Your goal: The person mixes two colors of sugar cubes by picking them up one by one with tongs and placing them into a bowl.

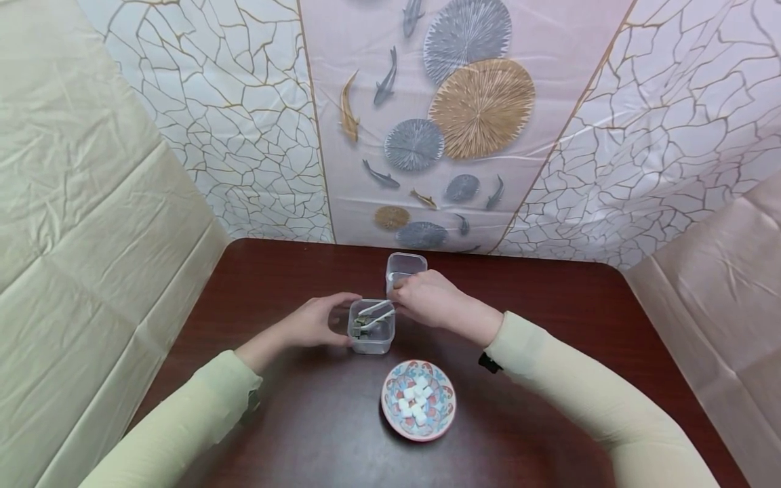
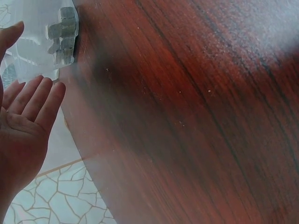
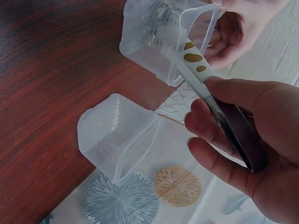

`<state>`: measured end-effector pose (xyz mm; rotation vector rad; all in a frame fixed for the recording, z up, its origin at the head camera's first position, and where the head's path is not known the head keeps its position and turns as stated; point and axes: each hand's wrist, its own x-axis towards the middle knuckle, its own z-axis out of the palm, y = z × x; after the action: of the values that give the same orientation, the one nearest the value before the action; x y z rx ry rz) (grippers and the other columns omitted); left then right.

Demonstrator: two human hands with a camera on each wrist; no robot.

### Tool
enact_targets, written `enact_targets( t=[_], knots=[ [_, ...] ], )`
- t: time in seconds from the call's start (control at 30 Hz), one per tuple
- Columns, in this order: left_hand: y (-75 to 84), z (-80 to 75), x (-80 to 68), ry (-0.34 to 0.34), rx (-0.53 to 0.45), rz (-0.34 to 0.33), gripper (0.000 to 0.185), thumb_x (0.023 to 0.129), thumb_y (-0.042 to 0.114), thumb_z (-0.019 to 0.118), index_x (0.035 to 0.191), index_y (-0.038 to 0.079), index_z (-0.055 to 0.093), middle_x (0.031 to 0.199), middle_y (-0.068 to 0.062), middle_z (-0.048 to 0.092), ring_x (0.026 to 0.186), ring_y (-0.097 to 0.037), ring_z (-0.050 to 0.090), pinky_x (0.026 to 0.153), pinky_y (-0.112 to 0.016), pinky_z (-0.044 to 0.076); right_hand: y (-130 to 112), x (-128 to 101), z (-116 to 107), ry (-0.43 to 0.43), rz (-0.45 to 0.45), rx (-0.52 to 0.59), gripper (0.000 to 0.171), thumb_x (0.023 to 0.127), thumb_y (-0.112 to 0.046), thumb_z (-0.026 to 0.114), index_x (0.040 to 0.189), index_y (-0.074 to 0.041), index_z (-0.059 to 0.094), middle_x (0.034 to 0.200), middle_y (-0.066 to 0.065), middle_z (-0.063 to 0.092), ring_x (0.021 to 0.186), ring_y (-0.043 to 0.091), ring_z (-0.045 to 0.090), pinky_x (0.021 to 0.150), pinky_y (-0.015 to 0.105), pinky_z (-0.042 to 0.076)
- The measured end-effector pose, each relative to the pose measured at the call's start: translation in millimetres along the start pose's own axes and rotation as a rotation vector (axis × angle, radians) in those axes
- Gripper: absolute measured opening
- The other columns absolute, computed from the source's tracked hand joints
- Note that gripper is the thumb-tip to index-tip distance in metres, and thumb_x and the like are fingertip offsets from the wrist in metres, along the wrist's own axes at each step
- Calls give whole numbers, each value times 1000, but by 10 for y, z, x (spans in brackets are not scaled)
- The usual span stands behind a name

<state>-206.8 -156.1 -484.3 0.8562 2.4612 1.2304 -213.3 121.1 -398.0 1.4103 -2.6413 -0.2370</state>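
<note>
My right hand grips a pair of tongs with white arms, gold spots and a dark handle. The tongs' arms reach down into a clear plastic container among small dark grey-green blocks. Whether a block is between the tips is unclear. At the container's left side, my left hand holds it between thumb and fingers at the corners. Just beyond, a second clear container stands, partly behind my right hand in the head view. Nearer me sits a patterned bowl with several white cubes.
The dark reddish wooden table ends at a back edge against a patterned cloth backdrop. Beige cloth walls rise on both sides.
</note>
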Motion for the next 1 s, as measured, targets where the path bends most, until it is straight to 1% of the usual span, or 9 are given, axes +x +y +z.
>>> enact_targets(
  t=[0.07,0.17,0.27,0.4,0.47,0.6,0.8,1.0],
  knots=[
    [-4,2,3,1,2,0,82,80,15,95,151,3,55,140,-17,68,132,-33,65,107,-49,58,-10,-17,4,34,-8,-30,5,96,-22,81,97,-17,79,91,1,74,78,21,74,60,42,61],
    [-8,4,3,1,-1,-2,82,80,15,95,151,3,55,141,-17,68,133,-34,64,107,-48,58,-31,-35,16,96,-39,-113,3,95,-18,80,93,-18,78,88,-1,73,75,19,73,56,40,60],
    [-19,9,-1,3,-7,-4,82,80,15,95,151,3,54,141,-17,67,133,-34,64,107,-48,58,-57,-40,32,144,-80,-200,7,93,-12,80,92,-19,79,89,-2,73,80,17,73,56,38,60],
    [-16,5,-8,1,-2,-4,83,81,16,95,151,2,54,141,-18,67,133,-35,64,107,-47,58,-90,-16,58,157,-127,-283,13,93,-8,78,98,-20,81,96,-4,76,90,15,73,60,35,62],
    [-18,6,-7,0,4,-3,83,81,17,95,151,1,53,141,-19,66,133,-36,64,107,-47,58,-101,1,69,155,-147,-305,14,94,-8,77,100,-20,82,99,-5,76,90,15,73,61,34,62],
    [-30,3,-6,2,8,-8,83,82,18,95,151,0,53,142,-20,66,133,-36,64,107,-47,59,-108,38,99,156,-166,-310,15,95,-8,76,102,-20,82,100,-5,76,88,16,72,60,33,61],
    [-34,1,-8,-9,-14,-38,85,81,16,95,153,1,51,145,-17,65,135,-33,63,108,-46,57,-104,44,123,145,-133,-281,15,94,-8,76,101,-20,81,98,-4,76,86,16,72,58,35,61],
    [-38,-1,-1,-9,-24,-21,86,81,18,95,152,0,51,144,-18,65,135,-34,63,108,-47,58,-84,-12,162,145,-115,-228,13,92,-6,77,94,-19,79,92,-3,73,80,17,72,57,37,60]
  ],
)
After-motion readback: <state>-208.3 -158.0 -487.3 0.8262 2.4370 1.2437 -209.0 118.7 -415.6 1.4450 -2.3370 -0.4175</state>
